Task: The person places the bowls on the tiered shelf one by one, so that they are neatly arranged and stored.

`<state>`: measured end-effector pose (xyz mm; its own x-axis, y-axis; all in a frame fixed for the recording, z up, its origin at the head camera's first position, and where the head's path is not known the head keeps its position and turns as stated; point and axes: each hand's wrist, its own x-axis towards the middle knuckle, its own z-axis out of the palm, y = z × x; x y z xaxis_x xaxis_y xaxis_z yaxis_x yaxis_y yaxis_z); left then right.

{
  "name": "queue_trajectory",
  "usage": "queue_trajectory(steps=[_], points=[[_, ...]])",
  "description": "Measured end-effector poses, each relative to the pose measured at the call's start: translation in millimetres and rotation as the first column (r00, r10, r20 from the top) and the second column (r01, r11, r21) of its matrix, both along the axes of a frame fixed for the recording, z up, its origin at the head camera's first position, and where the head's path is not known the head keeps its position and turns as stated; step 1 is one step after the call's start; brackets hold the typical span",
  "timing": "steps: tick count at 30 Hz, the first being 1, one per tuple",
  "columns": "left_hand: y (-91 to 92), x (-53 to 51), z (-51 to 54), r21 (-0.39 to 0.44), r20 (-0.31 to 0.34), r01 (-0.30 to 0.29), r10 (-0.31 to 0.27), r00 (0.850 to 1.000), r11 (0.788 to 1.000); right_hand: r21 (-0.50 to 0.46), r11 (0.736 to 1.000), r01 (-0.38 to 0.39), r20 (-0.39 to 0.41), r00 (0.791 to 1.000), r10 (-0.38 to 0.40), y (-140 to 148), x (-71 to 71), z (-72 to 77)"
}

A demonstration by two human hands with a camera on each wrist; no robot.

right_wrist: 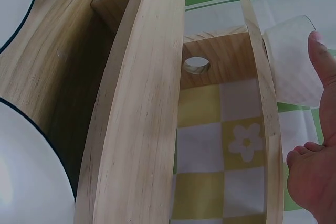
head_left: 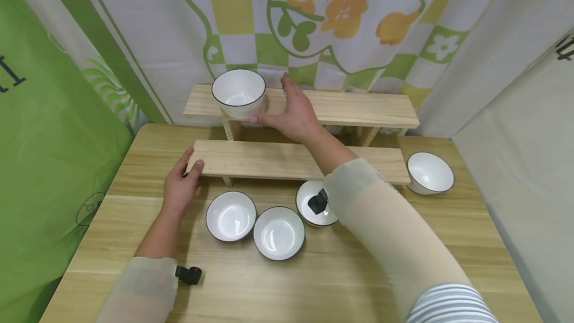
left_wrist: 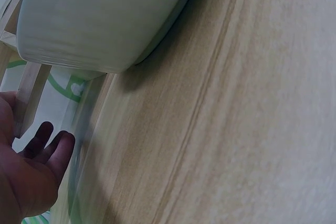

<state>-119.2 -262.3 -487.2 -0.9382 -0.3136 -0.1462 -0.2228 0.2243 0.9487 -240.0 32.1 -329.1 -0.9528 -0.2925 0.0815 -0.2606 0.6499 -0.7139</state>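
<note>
On the upper wooden shelf point(head_left: 350, 106) a white bowl with a dark rim point(head_left: 239, 94) stands upright near the left end. My right hand point(head_left: 297, 116) is spread just right of it, thumb at the bowl's lower side; whether the thumb touches is unclear. In the right wrist view, the bowl point(right_wrist: 294, 64) is partly seen beside that thumb. My left hand point(head_left: 178, 188) holds the left end of the lower wooden shelf point(head_left: 269, 158), thumb over its top. The left wrist view shows this hand point(left_wrist: 34, 174) with some fingers loosely extended below the shelf end.
Before the lower shelf stand three white bowls: left point(head_left: 230, 216), middle point(head_left: 279, 233) and right point(head_left: 309, 198), the last partly covered by my right sleeve. Another bowl point(head_left: 430, 173) stands right of the shelves. A patterned curtain point(head_left: 233, 14) hangs behind.
</note>
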Motion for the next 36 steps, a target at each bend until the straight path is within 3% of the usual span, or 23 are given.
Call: queue_trajectory(steps=[7, 21, 36], points=[[2.9, 2.2, 4.9, 0.001, 0.005, -0.004, 0.004, 1.0, 1.0, -0.01, 1.0, 0.003, -0.018, 1.0, -0.003, 10.4, 4.8, -2.7], [1.1, 0.5, 2.3, 0.034, 0.011, -0.007, 0.007, 1.0, 0.999, -0.147, 0.989, -0.006, 0.058, 0.998, 0.014, 26.3, 14.0, -7.3], [4.7, 2.0, 5.4, 0.022, -0.004, -0.015, 0.015, 1.0, 1.0, -0.175, 0.984, -0.035, 0.037, 0.998, 0.042, 42.0, 27.1, -10.9]])
